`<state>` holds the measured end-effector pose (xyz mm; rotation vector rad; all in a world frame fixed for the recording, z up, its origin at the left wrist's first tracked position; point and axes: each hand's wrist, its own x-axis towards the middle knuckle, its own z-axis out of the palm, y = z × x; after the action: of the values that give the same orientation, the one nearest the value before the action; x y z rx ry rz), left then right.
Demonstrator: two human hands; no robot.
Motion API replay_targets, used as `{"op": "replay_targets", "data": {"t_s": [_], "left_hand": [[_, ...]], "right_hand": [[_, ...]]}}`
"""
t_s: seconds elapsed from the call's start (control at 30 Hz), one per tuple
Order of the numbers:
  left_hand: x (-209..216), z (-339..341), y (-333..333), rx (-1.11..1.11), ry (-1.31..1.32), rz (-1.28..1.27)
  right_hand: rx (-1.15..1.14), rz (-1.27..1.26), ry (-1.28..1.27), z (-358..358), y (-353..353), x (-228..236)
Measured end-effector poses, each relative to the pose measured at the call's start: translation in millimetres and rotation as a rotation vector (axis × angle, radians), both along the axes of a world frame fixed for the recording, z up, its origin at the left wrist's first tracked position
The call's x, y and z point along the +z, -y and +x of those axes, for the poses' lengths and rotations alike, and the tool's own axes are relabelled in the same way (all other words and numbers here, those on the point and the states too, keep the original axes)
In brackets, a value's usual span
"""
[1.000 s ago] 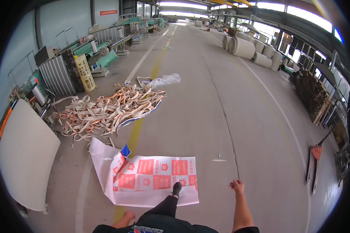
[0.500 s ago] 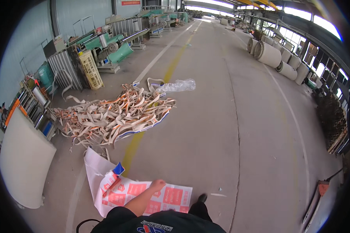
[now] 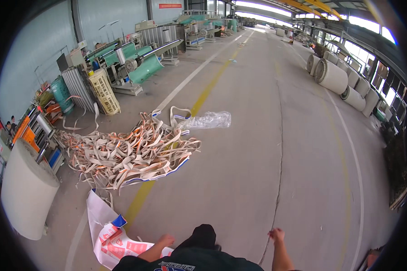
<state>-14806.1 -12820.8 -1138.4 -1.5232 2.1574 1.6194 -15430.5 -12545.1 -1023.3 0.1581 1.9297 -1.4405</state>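
My left hand [image 3: 166,240] hangs low beside my body, its fingers curled in, just above a white sheet printed with red blocks [image 3: 122,244]. The sheet lies on the floor with one end folded up and a blue corner showing; my body and arm hide part of it. Out to the other side, my right hand [image 3: 276,235] is held over bare floor, with its fingers curled. I see nothing in either hand. Ahead on the left lies a wide tangled heap of beige and orange webbing strips [image 3: 126,156].
Crumpled clear plastic [image 3: 209,120] lies beside the heap. A large white roll [image 3: 29,194] stands at the left. Machines with green sheeting [image 3: 144,67] line the left wall. Several big rolls [image 3: 332,76] lie along the right. Yellow and white floor lines run down the hall.
The heap, sheet and plastic sit lower in view. My left hand has moved down and left over the sheet. My right hand has come into view.
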Motion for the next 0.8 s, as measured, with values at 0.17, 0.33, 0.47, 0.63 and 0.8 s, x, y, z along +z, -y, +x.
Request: {"op": "replay_targets", "data": {"t_s": [0.17, 0.33, 0.47, 0.63, 0.8], "left_hand": [[39.4, -132.0, 76.3, -0.607, 0.618, -0.257], [36.9, -278.4, 221.6, 0.086, -0.784, -0.14], [13.0, -473.7, 445.7, 0.075, 0.335, 0.118], [76.2, -741.4, 731.4, 0.19, 0.089, -0.173], [75.8, -998.6, 958.5, 0.218, -0.129, -0.22]], "right_hand": [[0.184, -0.109, -0.1, -196.3, 252.7, 48.0], [0.368, -0.111, 0.015, -291.2, 375.1, -5.0], [1.093, 0.269, -0.406, -445.5, 329.8, -144.9], [0.181, 0.395, 0.281, -488.1, 433.0, -50.8], [0.007, 0.397, 0.29, -652.8, 572.0, -66.3]]}}
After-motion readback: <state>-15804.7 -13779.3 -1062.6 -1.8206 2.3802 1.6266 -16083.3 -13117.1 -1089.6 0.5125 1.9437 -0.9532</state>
